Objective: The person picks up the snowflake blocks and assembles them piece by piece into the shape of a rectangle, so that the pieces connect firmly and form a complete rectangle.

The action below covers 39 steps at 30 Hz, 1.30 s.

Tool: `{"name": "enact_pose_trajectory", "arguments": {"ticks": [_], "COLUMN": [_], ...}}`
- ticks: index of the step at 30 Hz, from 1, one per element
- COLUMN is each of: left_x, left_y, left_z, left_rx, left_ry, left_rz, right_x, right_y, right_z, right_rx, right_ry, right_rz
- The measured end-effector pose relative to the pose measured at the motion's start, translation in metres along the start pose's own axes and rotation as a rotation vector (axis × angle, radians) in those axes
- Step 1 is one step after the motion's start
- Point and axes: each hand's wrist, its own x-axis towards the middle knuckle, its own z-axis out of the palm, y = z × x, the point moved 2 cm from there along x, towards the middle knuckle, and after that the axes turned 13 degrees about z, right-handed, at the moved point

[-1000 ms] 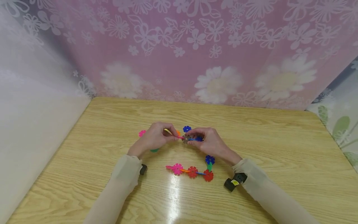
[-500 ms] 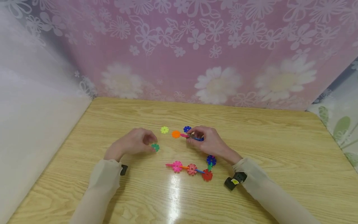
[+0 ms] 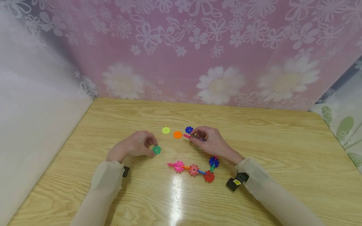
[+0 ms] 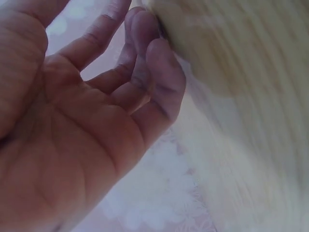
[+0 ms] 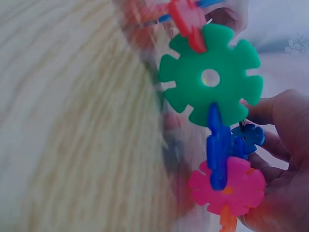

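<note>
In the head view my left hand has thumb and index fingertip at the edges of a green notched plastic disc, pinching it low over the table. The left wrist view shows only that hand's palm and bent fingers; the disc is out of sight there. My right hand pinches one end of a chain of interlocked discs, a pink disc sticking out leftward from its fingertips. Close up in the right wrist view, the chain shows a green disc, a blue disc and a pink disc.
Loose yellow, orange and blue discs lie beyond the hands. The chain's red, light red and bright pink discs trail on the wooden table. A pink curtain stands behind.
My left hand has let go of the pink disc on the chain, moved left and down, and closed its fingertips at the green disc. My right hand keeps its hold, nearly still.
</note>
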Motion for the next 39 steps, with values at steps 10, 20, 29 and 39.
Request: {"name": "enact_pose_trajectory", "arguments": {"ticks": [10, 20, 29, 39], "left_x": [0.005, 0.010, 0.026, 0.039], "left_y": [0.003, 0.002, 0.016, 0.027], "left_z": [0.001, 0.001, 0.007, 0.020], "left_rx": [-0.029, -0.147, -0.262, -0.435], "left_ry": [-0.017, 0.075, 0.327, 0.374], "left_rz": [0.001, 0.049, 0.123, 0.059], "right_x": [0.000, -0.001, -0.001, 0.000], "right_y": [0.000, -0.002, -0.007, -0.010], "right_z": [0.000, 0.000, 0.000, 0.001], "right_rx": [0.015, 0.016, 0.026, 0.064], "right_ry": [-0.014, -0.023, -0.016, -0.013], "right_rz": [0.006, 0.018, 0.022, 0.021]}}
